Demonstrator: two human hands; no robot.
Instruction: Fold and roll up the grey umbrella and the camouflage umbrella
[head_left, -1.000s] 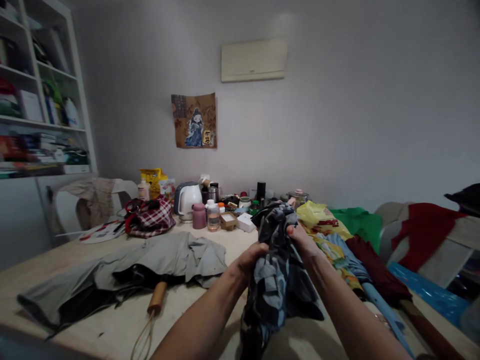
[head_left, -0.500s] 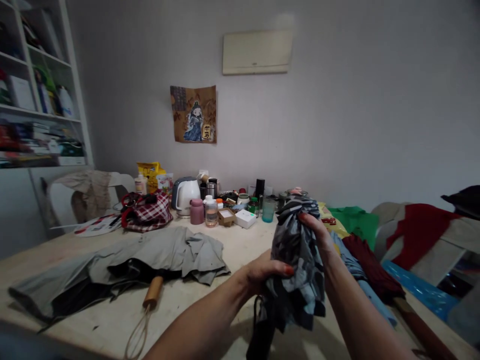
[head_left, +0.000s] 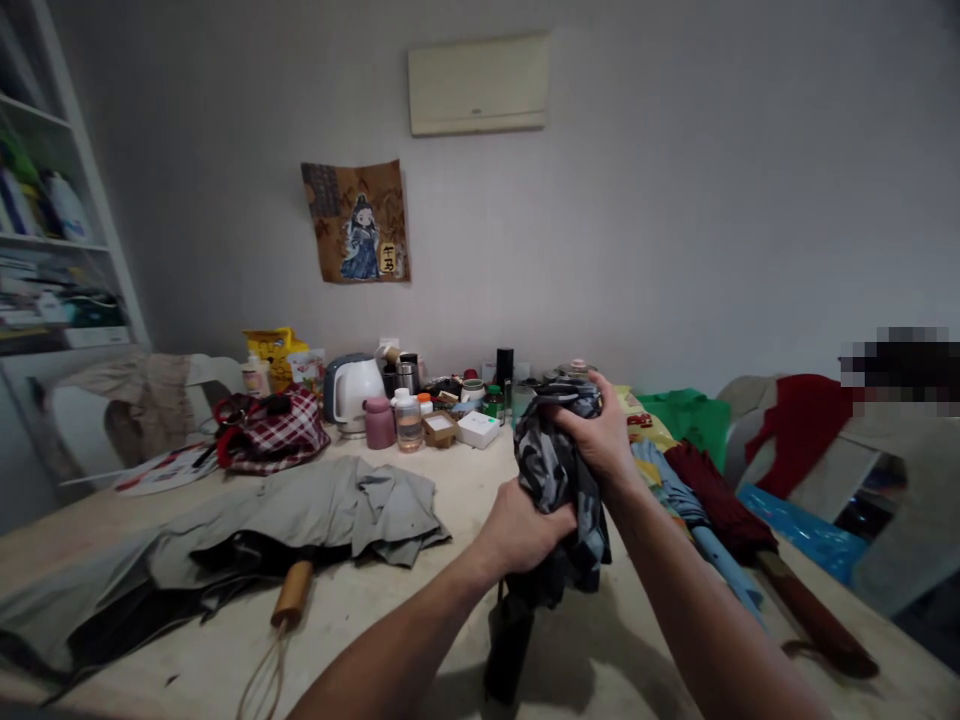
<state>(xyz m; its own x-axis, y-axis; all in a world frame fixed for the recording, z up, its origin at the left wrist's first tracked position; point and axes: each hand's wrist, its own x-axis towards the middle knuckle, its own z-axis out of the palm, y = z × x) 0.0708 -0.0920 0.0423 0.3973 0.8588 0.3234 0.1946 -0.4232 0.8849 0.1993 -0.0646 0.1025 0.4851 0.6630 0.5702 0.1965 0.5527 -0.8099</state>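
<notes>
A bunched camouflage umbrella in grey and black [head_left: 551,465] is held above the table, its black handle [head_left: 510,650] pointing down towards me. My left hand [head_left: 529,530] wraps round the lower part of its folded cloth, thumb across the front. Higher up, my right hand [head_left: 600,430] grips the cloth near the top from the right side. A grey umbrella with black lining [head_left: 300,510] lies spread loosely on the left, its wooden handle [head_left: 291,595] towards the front edge. On the right lie a light blue umbrella [head_left: 724,570] and a dark red one [head_left: 724,505] with a brown handle.
Along the back of the table [head_left: 480,490] stand a kettle [head_left: 358,390], a pink jar [head_left: 379,424], bottles and small boxes. A checked bag [head_left: 277,435] sits at the back left. Chairs with clothes stand on both sides.
The camera view has turned right, shifting the scene leftwards. My left hand has closed further round the cloth, and my right hand now covers more of the bundle's top. The cloth looks more gathered.
</notes>
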